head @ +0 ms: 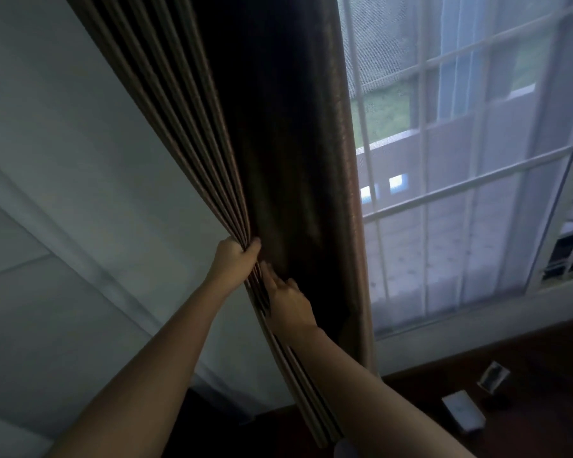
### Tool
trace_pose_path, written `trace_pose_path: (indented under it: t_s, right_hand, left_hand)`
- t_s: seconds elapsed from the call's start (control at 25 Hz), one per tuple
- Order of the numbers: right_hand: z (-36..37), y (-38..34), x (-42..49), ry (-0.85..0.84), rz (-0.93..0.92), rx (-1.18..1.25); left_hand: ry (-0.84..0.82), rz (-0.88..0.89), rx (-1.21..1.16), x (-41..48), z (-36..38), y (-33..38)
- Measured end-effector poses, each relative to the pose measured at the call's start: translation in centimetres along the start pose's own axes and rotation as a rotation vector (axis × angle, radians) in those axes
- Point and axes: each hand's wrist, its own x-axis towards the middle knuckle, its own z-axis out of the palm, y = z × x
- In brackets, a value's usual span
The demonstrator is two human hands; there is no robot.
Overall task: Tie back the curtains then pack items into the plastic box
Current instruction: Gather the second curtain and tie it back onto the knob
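Brown curtain (278,127) fabric hangs down the middle of the scene, its left side gathered into tight pleats. A pale wall (63,160) lies to the left and a white-barred window (460,193) to the right. The left hand (234,259) clamps the bunched pleats in a fist. Just below it, the right hand (288,305) lays nearly straight fingers against the folds. At the near right, a small white device (463,413) rests on a dark wooden surface (526,358).

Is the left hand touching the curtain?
Touching. The head view shows the left hand with fingers and thumb curled round the gathered pleats of the curtain.
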Motion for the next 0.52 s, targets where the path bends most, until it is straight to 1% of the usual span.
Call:
trace_pose_path:
  t_s: [0.04,0.08,0.12,0.16,0.2,0.24,0.28,0.32,0.4,0.52]
  right_hand:
    - [-0.5,0.2,-0.7,0.173,-0.053,-0.036]
    - [-1.4,0.4,-1.5,0.420,-0.059,-0.042]
    - [-2.7,0.8,-1.9,0.679,-0.021,0.006]
    - [-4.4,1.3,-1.8,0.875,0.044,0.085]
    - [-6.3,2.1,-1.2,0.948,0.110,0.161]
    - [-8.0,3.0,-0.2,0.911,0.172,0.254]
    - [-9.3,3.9,1.1,0.796,0.204,0.366]
    - [-9.8,4.8,2.4,0.652,0.197,0.425]
    - [-9.4,5.5,4.2,0.379,0.108,0.340]
    - [-5.3,5.6,4.2,0.001,0.000,0.217]
  left_hand:
    - [0.024,0.001,0.014,0.0,0.0,-0.3]
    - [0.014,0.009,0.003,-0.1,-0.1,-0.6]
    - [-0.013,0.017,-0.023,-0.2,-0.3,-0.9]
    - [-0.040,0.019,-0.049,-0.3,-0.4,-1.2]
    - [-0.063,0.026,-0.074,-0.5,-0.7,-1.4]
    - [-0.080,0.034,-0.099,-0.7,-0.9,-1.3]
    - [-0.092,0.037,-0.119,-0.9,-1.1,-1.2]
    - [-0.102,0.035,-0.140,-0.8,-1.2,-1.2]
    - [-0.120,0.025,-0.170,-0.8,-1.2,-1.0]
    - [-0.096,0.000,-0.170,-0.7,-0.8,-0.6]
